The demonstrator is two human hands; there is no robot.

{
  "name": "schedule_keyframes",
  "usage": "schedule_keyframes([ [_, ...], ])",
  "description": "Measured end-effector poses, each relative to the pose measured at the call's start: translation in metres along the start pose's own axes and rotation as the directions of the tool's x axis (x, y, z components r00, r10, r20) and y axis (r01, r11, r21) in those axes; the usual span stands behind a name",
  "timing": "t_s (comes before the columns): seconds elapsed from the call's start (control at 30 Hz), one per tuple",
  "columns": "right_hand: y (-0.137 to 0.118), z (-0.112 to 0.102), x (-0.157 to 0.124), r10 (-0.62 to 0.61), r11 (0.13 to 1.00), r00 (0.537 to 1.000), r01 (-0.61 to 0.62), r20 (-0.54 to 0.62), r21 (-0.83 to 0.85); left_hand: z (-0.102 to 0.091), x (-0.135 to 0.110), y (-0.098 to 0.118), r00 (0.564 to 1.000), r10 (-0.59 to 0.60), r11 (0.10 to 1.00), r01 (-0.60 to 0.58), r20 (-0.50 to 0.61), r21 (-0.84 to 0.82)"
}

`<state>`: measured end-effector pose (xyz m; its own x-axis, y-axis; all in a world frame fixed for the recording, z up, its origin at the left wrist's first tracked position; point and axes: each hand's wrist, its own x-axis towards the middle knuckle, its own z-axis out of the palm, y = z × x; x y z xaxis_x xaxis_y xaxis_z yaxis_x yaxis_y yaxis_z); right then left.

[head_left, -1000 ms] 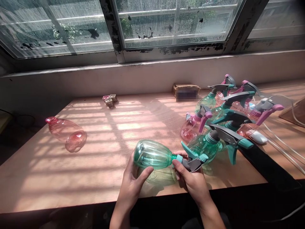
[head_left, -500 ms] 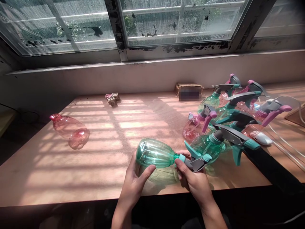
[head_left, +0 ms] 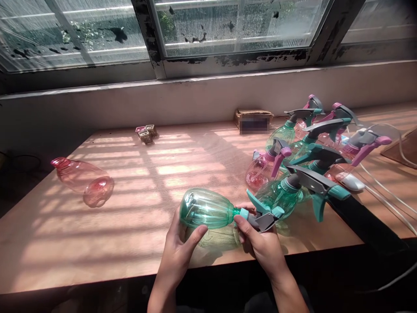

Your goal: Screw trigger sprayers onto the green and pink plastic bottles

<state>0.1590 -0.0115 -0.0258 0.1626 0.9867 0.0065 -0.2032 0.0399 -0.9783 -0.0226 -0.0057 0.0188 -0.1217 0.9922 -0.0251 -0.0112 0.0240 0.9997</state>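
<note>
A green transparent spray bottle (head_left: 206,209) lies sideways in both of my hands, low over the front of the table. My left hand (head_left: 180,243) is closed round the base end, thumb along the lower side. At the neck, my right hand (head_left: 260,243) pinches the teal collar (head_left: 243,214). The grey and teal spray head (head_left: 266,219) points right, its teal trigger upward. Just beyond it stands another green spray bottle (head_left: 275,198), upright with its sprayer on. Part of my right fingers is hidden behind the neck.
Several upright pink and green spray bottles (head_left: 325,130) crowd the table's right side, near white cables (head_left: 384,198) and a white mouse (head_left: 352,181). A pink bottle without a sprayer (head_left: 81,178) lies at left. Small blocks (head_left: 145,134) and a cardboard box (head_left: 253,121) sit toward the wall.
The view has shifted slightly, so most things appear a little further left. Both hands keep the same hold on the green spray bottle.
</note>
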Motion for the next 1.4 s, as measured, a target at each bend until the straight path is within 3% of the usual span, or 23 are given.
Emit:
schedule_keyframes([
  [0.1,0.000,0.002,0.000,0.031,0.999,0.999,-0.030,-0.022,0.036,-0.002,0.001,-0.002,1.000,-0.002,1.000,0.002,-0.009,0.021],
  [0.37,-0.002,0.006,0.000,0.066,0.995,0.997,-0.062,-0.049,0.084,-0.014,0.007,-0.013,0.996,0.018,0.997,-0.025,0.092,0.072],
  [0.87,-0.004,0.005,-0.001,0.059,0.996,0.997,-0.055,-0.050,0.069,-0.001,0.001,-0.001,1.000,-0.023,1.000,0.023,-0.007,0.017],
  [1.4,-0.007,0.004,0.000,0.047,0.996,0.998,-0.045,-0.028,0.080,0.001,0.000,0.002,1.000,-0.017,1.000,0.017,-0.004,0.017],
])
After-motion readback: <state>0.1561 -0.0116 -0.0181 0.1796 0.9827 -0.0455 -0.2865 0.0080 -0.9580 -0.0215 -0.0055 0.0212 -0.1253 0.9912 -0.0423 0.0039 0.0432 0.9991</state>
